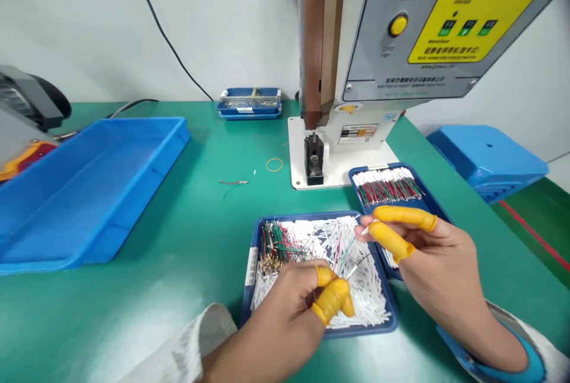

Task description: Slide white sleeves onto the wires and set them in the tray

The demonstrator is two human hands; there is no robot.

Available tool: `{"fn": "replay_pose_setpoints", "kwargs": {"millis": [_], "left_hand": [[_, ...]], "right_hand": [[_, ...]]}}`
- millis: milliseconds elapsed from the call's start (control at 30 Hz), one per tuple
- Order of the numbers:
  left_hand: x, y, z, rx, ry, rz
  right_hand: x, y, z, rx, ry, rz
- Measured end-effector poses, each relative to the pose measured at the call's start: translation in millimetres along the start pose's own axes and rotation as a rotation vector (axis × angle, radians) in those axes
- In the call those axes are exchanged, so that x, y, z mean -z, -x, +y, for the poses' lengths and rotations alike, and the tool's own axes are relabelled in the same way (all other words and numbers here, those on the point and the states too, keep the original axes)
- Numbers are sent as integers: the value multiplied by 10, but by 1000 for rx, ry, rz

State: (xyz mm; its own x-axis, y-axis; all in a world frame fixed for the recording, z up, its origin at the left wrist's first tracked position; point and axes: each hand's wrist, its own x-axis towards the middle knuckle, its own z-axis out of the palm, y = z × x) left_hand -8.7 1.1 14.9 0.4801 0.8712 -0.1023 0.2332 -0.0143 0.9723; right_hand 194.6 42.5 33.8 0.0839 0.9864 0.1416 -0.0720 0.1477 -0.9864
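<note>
My left hand [303,300], with yellow finger cots, is closed in a pinch over a dark blue tray [363,329]. A thin wire [364,259] with a white piece on it runs out from its fingertips. My right hand [439,258], also in yellow finger cots, pinches a small white tube [366,230] above the tray's right edge. Green and red strands lead down from near it toward the left hand; where they end is hidden. In the tray lie many loose white tubes [371,303] and a bunch of red, green and black wires [278,240].
A second blue tray [430,208] holds rows of wires with white tubes. Behind it stands a crimping machine [314,157]. A large blue bin [146,187] sits at left, stacked small trays [249,114] at the back. A loose wire [232,182] and rubber band [274,164] lie between. A blue stool [487,154] stands right.
</note>
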Motion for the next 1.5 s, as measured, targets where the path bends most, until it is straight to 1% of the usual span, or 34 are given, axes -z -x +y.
{"fn": "replay_pose_setpoints", "kwargs": {"millis": [167,400,467,567,600,633,667,767,800,933,1067,1167,1300,1500], "left_hand": [[-26,11,-53,10,-34,-1],[-21,9,-1,-10,-39,1],[-24,22,-6,-15,-32,2],[-24,34,-32,-18,-23,7],[-22,32,-37,-18,-22,11],[-19,26,-37,-17,-22,12],[-15,17,-32,-16,-23,9],[-5,-12,6,-7,-55,-24],[-3,-18,22,-7,-73,-35],[-9,-16,62,-39,-146,-41],[-18,-16,53,-56,-150,-60],[-20,-28,37,-48,-148,-77],[-24,-38,27,-45,-150,-70],[-29,-35,11,-59,-110,-61]], "right_hand": [[-42,9,-7,-9,-54,-14],[-58,29,-7,-55,-40,-87],[-54,18,-2,-88,-48,-149],[-21,-26,-14,-150,-17,-287],[-5,-42,-21,-157,-1,-312],[11,-57,-29,-152,14,-304],[24,-67,-36,-133,26,-264],[31,-59,-49,-50,58,-87],[22,-46,-52,-31,64,-59],[-28,15,-66,12,50,-92],[-47,39,-79,59,42,-70],[-48,36,-81,48,43,-75],[-58,26,-83,9,31,-75],[-49,26,-74,-33,6,-110]]}}
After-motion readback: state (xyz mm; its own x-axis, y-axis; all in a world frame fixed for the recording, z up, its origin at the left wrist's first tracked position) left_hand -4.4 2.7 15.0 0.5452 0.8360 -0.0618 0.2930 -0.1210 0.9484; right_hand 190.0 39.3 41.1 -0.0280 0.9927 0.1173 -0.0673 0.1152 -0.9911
